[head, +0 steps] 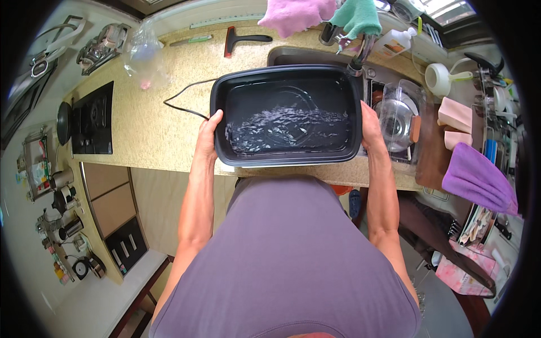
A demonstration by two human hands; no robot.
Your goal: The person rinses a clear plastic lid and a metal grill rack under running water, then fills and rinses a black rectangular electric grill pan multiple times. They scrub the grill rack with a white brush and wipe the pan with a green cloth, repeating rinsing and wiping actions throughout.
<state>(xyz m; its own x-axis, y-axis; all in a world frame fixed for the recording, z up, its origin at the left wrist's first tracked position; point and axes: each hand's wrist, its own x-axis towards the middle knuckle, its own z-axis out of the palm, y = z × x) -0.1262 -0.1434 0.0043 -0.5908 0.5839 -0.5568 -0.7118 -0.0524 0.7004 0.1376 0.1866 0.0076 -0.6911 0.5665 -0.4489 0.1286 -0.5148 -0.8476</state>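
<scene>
A deep black rectangular pan with rounded corners spans the space before me, at the counter's front edge and partly over the sink. Rippling water covers part of its inside. My left hand grips the left wall, thumb up by the rim. On the opposite end, my right hand holds the right wall, its fingers mostly hidden. A black cord loops out beside my left hand; where it ends is hidden. The pan hides whatever lies beneath it.
Behind the pan stands a faucet, near pink and green cloths. A squeegee, a knife and a plastic bag lie back left. Right are a clear dish container and a purple towel; far left, a cooktop.
</scene>
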